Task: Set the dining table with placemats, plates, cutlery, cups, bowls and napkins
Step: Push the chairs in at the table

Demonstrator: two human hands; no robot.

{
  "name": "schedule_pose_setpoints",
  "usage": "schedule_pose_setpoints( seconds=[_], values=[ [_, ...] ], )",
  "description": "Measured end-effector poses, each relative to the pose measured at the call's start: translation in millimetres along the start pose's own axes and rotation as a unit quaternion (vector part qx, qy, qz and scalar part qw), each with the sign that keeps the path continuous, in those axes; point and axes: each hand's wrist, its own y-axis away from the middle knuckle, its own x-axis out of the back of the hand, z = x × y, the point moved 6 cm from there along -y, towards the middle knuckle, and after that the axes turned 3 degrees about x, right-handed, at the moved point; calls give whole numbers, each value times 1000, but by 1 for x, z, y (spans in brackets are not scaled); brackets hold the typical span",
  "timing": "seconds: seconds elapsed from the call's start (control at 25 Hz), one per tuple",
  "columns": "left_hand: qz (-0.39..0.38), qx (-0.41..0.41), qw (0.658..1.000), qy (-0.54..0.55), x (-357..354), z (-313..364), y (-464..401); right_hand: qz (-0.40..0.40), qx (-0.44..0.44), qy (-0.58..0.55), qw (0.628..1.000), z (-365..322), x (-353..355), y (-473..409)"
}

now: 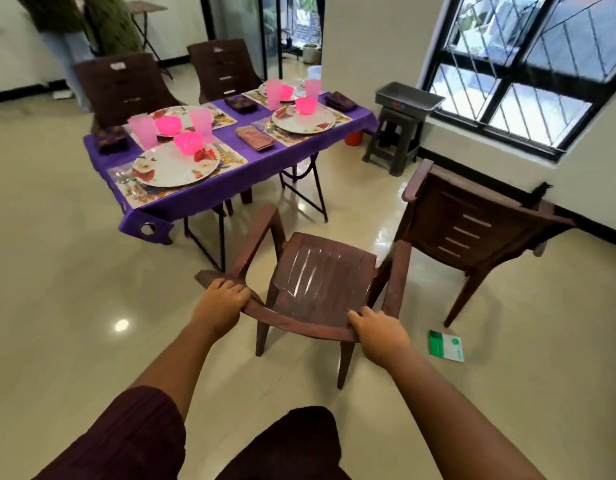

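I grip the top of a brown plastic chair's (320,271) backrest with both hands: my left hand (223,299) on its left end, my right hand (379,332) on its right. The chair stands on the floor, facing the dining table (202,199), which has a purple cloth. On the table lie floral placemats with floral plates (176,166) (303,119), pink bowls (188,142) (305,105), pink cups (143,129) (273,93), folded napkins (254,137) and cutlery (126,181) beside the near plate.
A second brown chair (472,223) stands to the right, near the window wall. Two more chairs (122,84) (223,69) sit behind the table. A stool with a grey tray (407,98) is by the window. A green-white packet (445,345) lies on the floor. A person stands far left.
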Motion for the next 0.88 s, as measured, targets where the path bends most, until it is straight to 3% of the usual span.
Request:
schedule_pose_setpoints(
  seconds=[0.32,0.72,0.88],
  values=[
    [48,94,994,1,15,42,3,-17,126,31,991,30,-2,2],
    [79,190,979,0,51,157,22,-11,252,108,962,125,-1,19],
    [41,232,972,-22,59,232,18,1,264,115,958,184,-5,16]
  ],
)
